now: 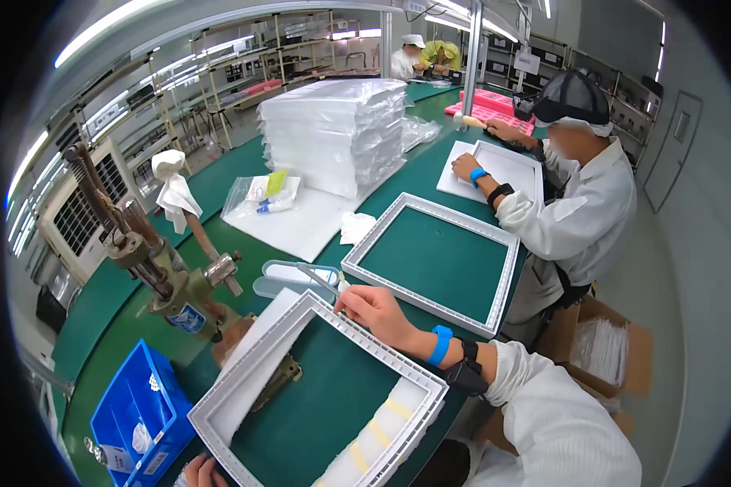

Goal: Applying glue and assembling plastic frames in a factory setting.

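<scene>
A white rectangular frame [248, 377] lies tilted on the green table in front of me, with yellow tape strips on white foam at its near right end. My right hand [375, 315], wearing a blue wristband, is at the frame's far corner. Its fingers pinch what look like thin metal tweezers [317, 277] that reach over a clear plastic tray [283, 276]. My left hand [198, 471] is only partly visible at the bottom edge and grips the frame's near left corner.
A second white frame [357, 258] lies to the right. Left stands a hand press [164, 272] and a blue bin [134, 406]. A stack of white sheets [333, 130] is behind. A seated co-worker [581, 195] handles another frame [508, 166]. A cardboard box [605, 351] sits on the floor.
</scene>
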